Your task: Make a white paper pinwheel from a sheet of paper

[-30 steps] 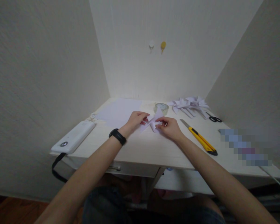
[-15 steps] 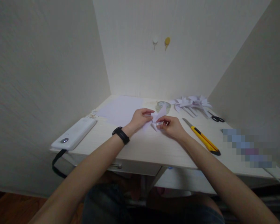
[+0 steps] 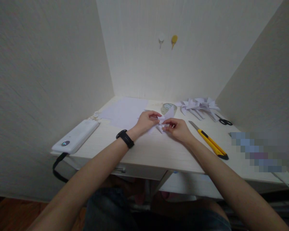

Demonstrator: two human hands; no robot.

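- Desk (image 3: 159, 154): pale wood-grain top set in a wall alcove.
- White flat device (image 3: 75, 136): at the left edge, black strap hanging off.
- Paper sheets (image 3: 125, 110): flat, rear left.
- Tape roll (image 3: 168, 107): rear centre.
- Folded paper shapes (image 3: 199, 106): piled rear right.
- Scissors (image 3: 223, 121): just beside the pile.
- Yellow utility knife (image 3: 210, 142): right, blade out.

left hand (image 3: 146, 121): forearm extended, fingers curled, pinching | right hand (image 3: 178, 128): forearm extended, fingertips pinching, close beside left
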